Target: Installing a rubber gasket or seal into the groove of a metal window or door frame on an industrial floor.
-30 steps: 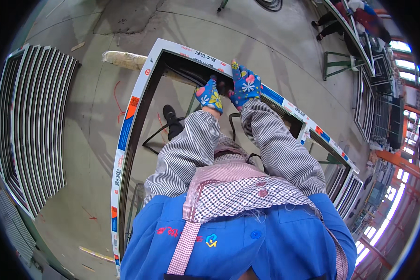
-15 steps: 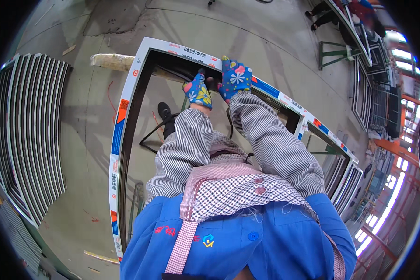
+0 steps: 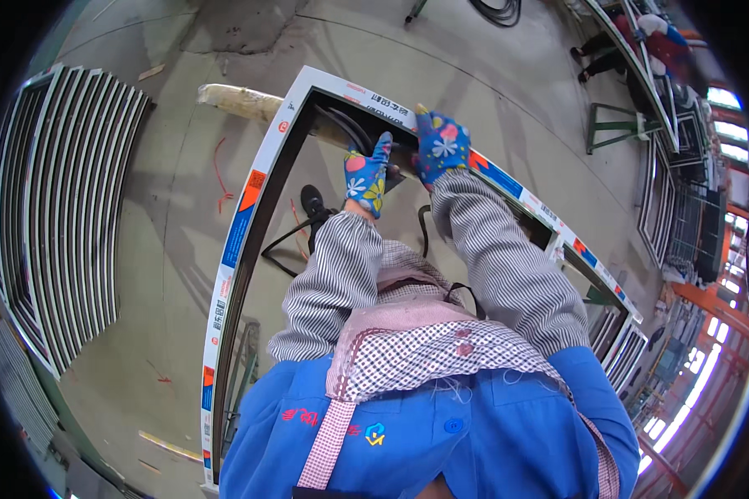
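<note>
A large rectangular window frame (image 3: 245,204), dark inside and wrapped in white, blue and orange film on its outer faces, is spread before me. My right hand (image 3: 443,148), in a blue flowered glove, is wrapped over its far bar. Just inside that bar, my left hand (image 3: 367,179), gloved alike, is closed around a black flexible strip (image 3: 351,126). This strip curves from the frame's far left corner to my left fingers. A dark piece shows between both hands, but its kind is hidden. Lower down, a black loop hangs inside the frame.
A padded bar (image 3: 237,100) sticks out under the far left corner. Many slim frames (image 3: 79,200) stand stacked at left. Far right, a person (image 3: 666,54) stands by another frame on a green stand (image 3: 612,125). A coiled black hose (image 3: 501,12) lies on the floor.
The whole view has shifted, so frame and hands appear slightly to the right. My left hand has turned more upright, its fingertip further from the corner; more of the black strip shows.
</note>
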### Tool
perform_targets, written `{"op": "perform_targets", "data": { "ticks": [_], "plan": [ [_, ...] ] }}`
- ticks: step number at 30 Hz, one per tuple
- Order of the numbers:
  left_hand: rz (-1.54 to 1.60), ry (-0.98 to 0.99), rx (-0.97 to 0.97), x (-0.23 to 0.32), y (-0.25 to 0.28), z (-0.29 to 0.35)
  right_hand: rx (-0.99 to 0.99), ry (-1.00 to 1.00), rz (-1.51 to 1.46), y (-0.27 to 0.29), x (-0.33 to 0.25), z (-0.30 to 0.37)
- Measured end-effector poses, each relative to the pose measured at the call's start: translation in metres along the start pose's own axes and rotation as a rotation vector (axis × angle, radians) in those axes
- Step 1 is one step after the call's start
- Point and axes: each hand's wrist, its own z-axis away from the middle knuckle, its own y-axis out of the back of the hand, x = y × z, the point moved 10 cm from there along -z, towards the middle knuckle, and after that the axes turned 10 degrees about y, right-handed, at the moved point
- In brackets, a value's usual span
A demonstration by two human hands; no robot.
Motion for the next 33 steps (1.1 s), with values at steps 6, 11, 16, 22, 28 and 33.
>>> {"op": "perform_targets", "data": {
  "ticks": [6, 11, 16, 22, 28, 33],
  "plan": [
    [0.217, -0.02, -0.162, 0.046, 0.028, 0.0, -0.077, -0.048, -0.085, -0.016, -0.003, -0.011],
    [0.05, -0.056, 0.007, 0.026, 0.079, -0.011, -0.077, -0.07, -0.036, -0.021, -0.004, -0.011],
    [-0.104, -0.109, -0.025, 0.046, 0.081, -0.008, -0.09, -0.012, -0.05, -0.012, -0.037, -0.048],
    [-0.114, 0.138, -0.096, 0.054, 0.069, -0.022, -0.104, -0.045, -0.102, -0.015, -0.036, -0.052],
    [-0.131, 0.228, -0.152, 0.047, 0.071, -0.03, -0.107, -0.02, -0.256, -0.007, -0.044, -0.063],
    [0.12, 0.38, -0.24, 0.025, 0.058, -0.041, -0.053, -0.025, -0.277, -0.005, -0.055, -0.079]
  ]
}}
